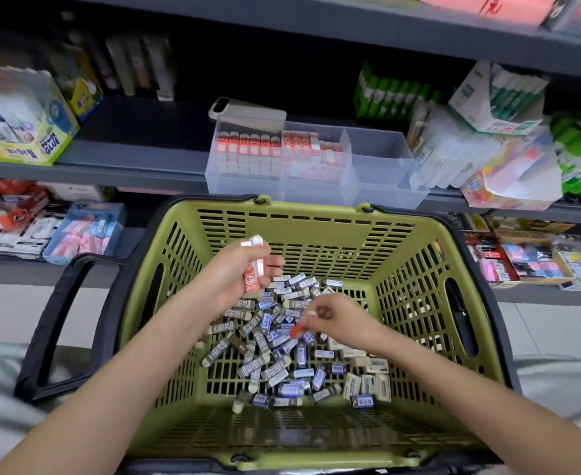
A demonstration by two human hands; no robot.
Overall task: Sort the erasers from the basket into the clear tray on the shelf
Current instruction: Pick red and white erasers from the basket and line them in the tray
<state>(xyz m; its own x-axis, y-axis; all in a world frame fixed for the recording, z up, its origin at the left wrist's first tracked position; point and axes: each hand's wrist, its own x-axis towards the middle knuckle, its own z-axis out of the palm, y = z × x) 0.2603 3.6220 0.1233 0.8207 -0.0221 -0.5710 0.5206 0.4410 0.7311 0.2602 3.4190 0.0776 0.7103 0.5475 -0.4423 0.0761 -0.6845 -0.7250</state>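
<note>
A green basket (316,214) in front of me holds several loose erasers (275,344) in blue, brown and cream sleeves. My left hand (244,269) grips a small bunch of red-and-white erasers (253,281) above the heap. Lower and to the right, my right hand (337,318) pinches one red-sleeved eraser (297,331) just over the pile. On the shelf behind stands the clear tray (378,186) with three compartments: the left and middle ones hold red-and-white erasers, the right one looks empty.
A white phone-like case (248,113) lies on the tray's left compartment. Glue boxes (18,125) sit left on the shelf, glue sticks and packets (487,145) right. The black basket handle (62,323) folds out to the left. A lower shelf holds more stationery.
</note>
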